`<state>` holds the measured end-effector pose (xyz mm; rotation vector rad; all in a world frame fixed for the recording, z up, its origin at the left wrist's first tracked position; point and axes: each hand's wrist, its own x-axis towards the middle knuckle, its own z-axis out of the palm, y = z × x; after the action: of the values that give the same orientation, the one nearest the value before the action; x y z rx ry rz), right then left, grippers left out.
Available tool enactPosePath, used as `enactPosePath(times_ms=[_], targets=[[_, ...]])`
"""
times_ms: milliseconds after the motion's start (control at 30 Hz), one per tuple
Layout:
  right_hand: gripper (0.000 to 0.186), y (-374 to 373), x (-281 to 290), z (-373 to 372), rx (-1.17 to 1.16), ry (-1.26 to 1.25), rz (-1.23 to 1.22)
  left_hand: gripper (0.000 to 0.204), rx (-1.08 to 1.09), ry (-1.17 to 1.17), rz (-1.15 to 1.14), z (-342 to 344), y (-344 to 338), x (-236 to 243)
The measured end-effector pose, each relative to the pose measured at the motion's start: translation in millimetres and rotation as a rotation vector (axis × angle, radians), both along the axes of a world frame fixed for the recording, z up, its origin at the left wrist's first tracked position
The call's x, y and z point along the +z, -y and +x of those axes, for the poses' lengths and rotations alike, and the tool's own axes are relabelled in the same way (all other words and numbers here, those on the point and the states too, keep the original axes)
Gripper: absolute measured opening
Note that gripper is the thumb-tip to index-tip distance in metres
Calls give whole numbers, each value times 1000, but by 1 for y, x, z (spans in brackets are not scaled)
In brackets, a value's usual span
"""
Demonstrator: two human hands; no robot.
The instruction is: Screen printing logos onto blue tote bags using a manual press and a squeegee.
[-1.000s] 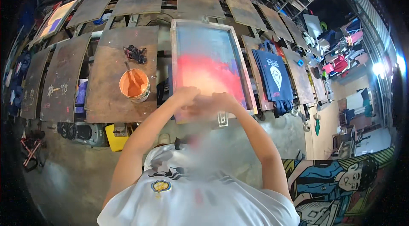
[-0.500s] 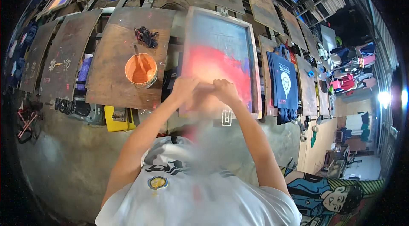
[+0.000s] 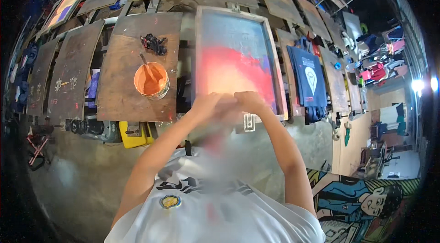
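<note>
A wooden-framed printing screen [image 3: 276, 69] lies in front of me, its blue-grey mesh covered with red and orange ink [image 3: 224, 66] over the middle and near part. At its near end my left hand [image 3: 206, 104] and my right hand [image 3: 252, 102] are closed side by side on a squeegee [image 3: 227, 100]. A blurred patch hides much of the squeegee and its blade. To the left, a bucket of orange ink [image 3: 158, 91] stands on a wooden board [image 3: 123, 78]. A stick-like handle [image 3: 144, 60] leans out of the bucket.
Behind the bucket lies a dark crumpled bundle [image 3: 154, 44]. Dark blue printed tote bags [image 3: 308, 80] rest on a board to the right. More boards [image 3: 71, 69] stand in rows left and beyond. A yellow container [image 3: 132, 134] sits below the bucket's board.
Both hands have drawn the squeegee toward me, down to the near end of the screen. My view has shifted slightly.
</note>
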<state>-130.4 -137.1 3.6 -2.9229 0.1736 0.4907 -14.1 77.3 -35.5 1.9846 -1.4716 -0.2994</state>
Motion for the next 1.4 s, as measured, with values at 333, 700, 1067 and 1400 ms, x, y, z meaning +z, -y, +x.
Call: enactPosePath(times_ms=[333,700,1067,1400], targets=[[20,-48,-10,-14,-286,340,-68,34,-293,164,-66,79,43,-4],[27,-16,12,-8,-89,177,-49,39,-169,169,82,27,11,17],[36,-13,-7,17,238,189,-26,40,365,56,138,-40,-25,2],[25,-32,-30,-20,-26,522,-224,26,3,283,22,11,-6,28]])
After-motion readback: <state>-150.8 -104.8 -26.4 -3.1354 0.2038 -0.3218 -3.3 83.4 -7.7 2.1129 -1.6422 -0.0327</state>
